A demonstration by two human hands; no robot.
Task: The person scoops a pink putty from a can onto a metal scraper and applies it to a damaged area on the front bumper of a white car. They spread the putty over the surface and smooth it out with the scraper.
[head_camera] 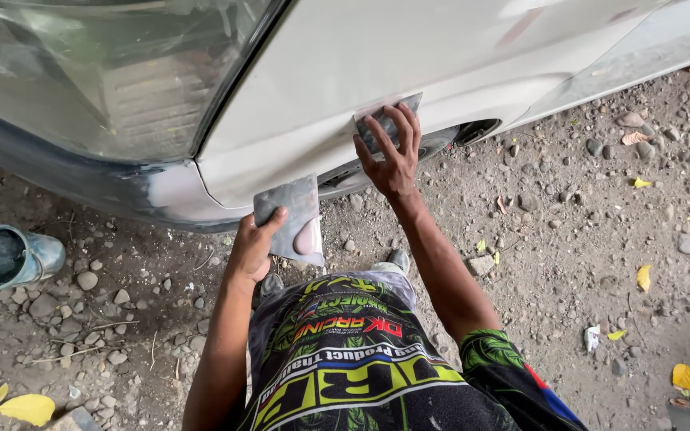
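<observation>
I look down on a pale car body that fills the top of the view, its fender curving over the wheel arch, with the headlight lens to one side and a patch of light filler on the dark bumper corner. The ground below is dirt, pebbles and yellow leaves.

My right hand presses flat on a grey spreader, fingers fanned across its back, pinning it against the fender just above the arch; I judge the spread fingers even out the pressure. My left hand grips a second grey plate by its lower edge, thumb on top, held nearly level and close to the panel. A pinkish dab of putty sits on it, so I reckon it serves as a palette.

A blue-grey tin lies tipped on the dirt, well apart.
</observation>
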